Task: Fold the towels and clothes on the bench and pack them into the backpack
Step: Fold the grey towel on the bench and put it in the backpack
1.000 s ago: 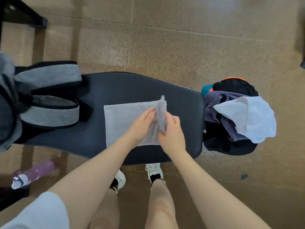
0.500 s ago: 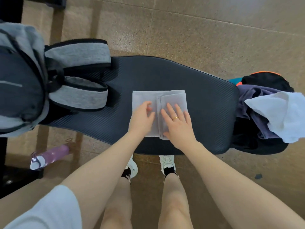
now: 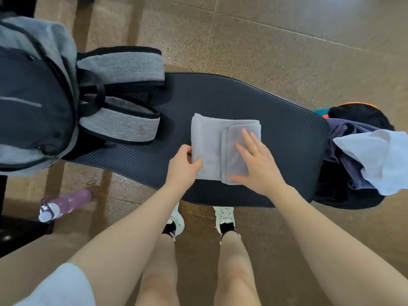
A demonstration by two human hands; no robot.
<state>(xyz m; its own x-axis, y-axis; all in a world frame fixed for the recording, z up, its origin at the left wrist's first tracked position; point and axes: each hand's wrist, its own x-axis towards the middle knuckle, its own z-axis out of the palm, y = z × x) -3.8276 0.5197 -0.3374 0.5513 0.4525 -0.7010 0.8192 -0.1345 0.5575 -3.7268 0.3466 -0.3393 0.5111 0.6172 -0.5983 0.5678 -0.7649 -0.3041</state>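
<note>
Pressing flat on the folded-over right part of the grey towel (image 3: 223, 149), the right hand (image 3: 257, 161) lies with fingers straight and spread, gripping nothing; the left hand (image 3: 184, 167) pinches the towel's near left edge, thumb on top and fingers tucked beneath. A second ago both hands held the right end upright in mid-fold; half a second ago they were laying it down; now the flap rests in place and the left hand has shifted to the other end, so I judge the next fold, left over right, is about to begin. Beneath the hands runs the dark padded surface (image 3: 287, 133); well to the left sits the grey backpack (image 3: 33, 96), straps toward the towel; off to the right waits the pile of clothes (image 3: 362, 155), a white garment on top, not yet folded.
</note>
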